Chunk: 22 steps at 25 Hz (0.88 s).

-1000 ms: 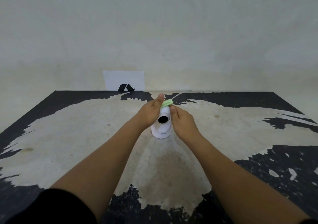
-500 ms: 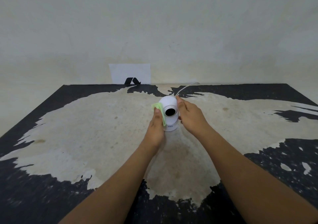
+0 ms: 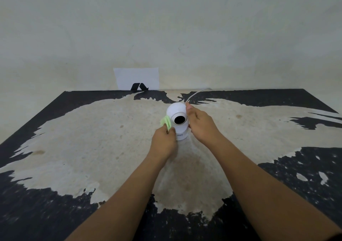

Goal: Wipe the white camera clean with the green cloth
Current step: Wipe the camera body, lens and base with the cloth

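Observation:
The white camera (image 3: 176, 110) stands upright on the worn table (image 3: 92, 148), its round head and black lens facing me. My left hand (image 3: 163, 141) grips the folded green cloth (image 3: 166, 122) and presses it against the camera's left side, low by the neck. My right hand (image 3: 200, 125) holds the camera's right side, thumb up against the head. The camera's base is partly hidden behind my left hand.
A thin white cable (image 3: 194, 94) runs from behind the camera to the table's back edge. A white paper with a black logo (image 3: 137, 79) leans on the wall behind the table. The tabletop's black coating is worn away to a pale middle.
My left hand has carried the green cloth from the top of the camera down its left side to the neck. My right hand has stayed on the camera's right side.

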Tool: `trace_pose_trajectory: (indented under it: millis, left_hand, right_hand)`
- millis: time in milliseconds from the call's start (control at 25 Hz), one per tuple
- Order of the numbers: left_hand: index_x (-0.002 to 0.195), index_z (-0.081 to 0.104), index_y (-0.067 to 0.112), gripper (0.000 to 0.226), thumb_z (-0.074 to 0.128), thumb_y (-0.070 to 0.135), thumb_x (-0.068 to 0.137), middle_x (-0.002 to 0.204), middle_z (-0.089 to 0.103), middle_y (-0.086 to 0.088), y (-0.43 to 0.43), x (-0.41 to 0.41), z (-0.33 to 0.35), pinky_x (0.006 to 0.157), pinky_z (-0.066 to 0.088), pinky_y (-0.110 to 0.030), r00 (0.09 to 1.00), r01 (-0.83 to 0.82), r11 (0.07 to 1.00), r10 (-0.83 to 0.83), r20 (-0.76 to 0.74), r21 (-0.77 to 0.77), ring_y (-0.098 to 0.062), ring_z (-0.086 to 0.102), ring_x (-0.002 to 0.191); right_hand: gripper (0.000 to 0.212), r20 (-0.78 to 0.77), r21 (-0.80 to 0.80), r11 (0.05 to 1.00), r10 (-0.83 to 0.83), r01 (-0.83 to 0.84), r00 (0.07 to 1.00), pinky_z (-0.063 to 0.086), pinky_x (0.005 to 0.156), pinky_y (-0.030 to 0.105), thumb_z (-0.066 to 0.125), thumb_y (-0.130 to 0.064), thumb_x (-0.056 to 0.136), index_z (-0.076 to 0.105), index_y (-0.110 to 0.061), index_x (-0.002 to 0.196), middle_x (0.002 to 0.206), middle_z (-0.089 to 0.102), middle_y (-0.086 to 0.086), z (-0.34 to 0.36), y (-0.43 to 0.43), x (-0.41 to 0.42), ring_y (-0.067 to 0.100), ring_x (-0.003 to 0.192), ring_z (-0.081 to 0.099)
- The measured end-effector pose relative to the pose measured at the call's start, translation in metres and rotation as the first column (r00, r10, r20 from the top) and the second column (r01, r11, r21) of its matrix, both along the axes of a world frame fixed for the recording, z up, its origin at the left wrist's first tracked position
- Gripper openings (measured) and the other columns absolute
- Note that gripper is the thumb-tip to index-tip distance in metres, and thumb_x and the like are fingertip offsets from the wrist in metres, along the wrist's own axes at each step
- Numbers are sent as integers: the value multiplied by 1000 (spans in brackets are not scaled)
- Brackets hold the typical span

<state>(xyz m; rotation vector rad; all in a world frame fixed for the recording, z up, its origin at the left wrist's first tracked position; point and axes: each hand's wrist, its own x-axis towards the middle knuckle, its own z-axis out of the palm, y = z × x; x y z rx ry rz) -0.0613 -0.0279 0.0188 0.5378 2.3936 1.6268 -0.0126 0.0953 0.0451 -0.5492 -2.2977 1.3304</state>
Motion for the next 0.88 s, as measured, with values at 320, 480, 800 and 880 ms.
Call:
trace_pose_trajectory:
  millis: [320,480,800,880]
  left_hand:
    - [86,65,14,23,43,14,94,90,70,-9,-26,-4,37,70,53,-32,952,-88,902,-49,302,423,-22,67,84]
    - [99,68,14,24,44,16,96,97,72,-10,-39,-10,62,73,55,-34,936,178,914,-271,224,363,-21,67,87]
    - [88,67,17,17,53,24,94,86,69,-4,-28,-25,81,74,55,-33,887,393,866,-445,120,309,-19,64,78]
    - [92,67,21,18,51,28,94,87,68,2,-22,-30,72,69,52,-29,937,275,907,-327,122,319,-18,61,77]
  right_hand:
    - [49,59,44,997,67,-70,996,36,91,26,25,-54,96,52,-30,130,133,57,-1,17,1,8,16,120,51]
    - [65,-97,60,984,172,-167,980,35,102,28,46,-62,84,36,-33,141,143,45,-7,44,-1,13,13,129,44]
    - [17,-64,-70,951,296,-300,953,54,81,31,72,-28,78,68,-24,94,97,74,-5,54,13,21,8,92,68]
    - [16,-113,-91,979,170,-180,979,55,74,33,67,-27,83,66,-23,98,95,72,-3,49,19,22,14,88,68]
